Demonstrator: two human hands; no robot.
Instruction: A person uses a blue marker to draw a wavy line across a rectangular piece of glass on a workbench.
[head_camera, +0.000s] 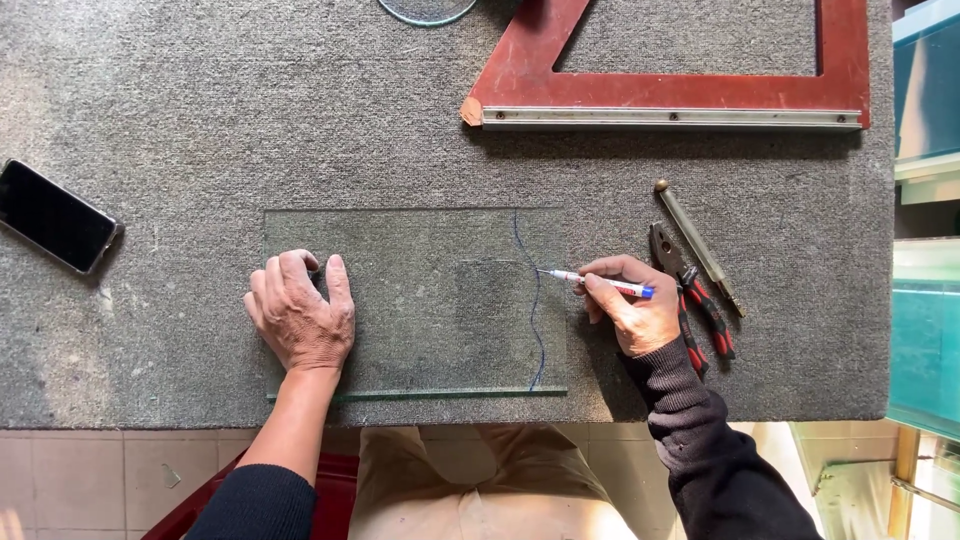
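A clear rectangular glass sheet (430, 300) lies flat on a grey carpeted table (200, 120). A wavy blue line (535, 300) runs from its far edge to its near edge, close to the right end. My left hand (300, 315) presses flat on the left part of the glass. My right hand (630, 305) rests just off the right edge and grips a white marker with a blue cap end (600, 283). The marker's tip touches the line about midway.
Red-handled pliers (695, 300) and a slim brass-tipped glass cutter (698, 245) lie just right of my right hand. A red wooden triangular square (670, 95) sits at the far side. A black phone (55, 215) lies at left. Glass panes (925, 330) stack at right.
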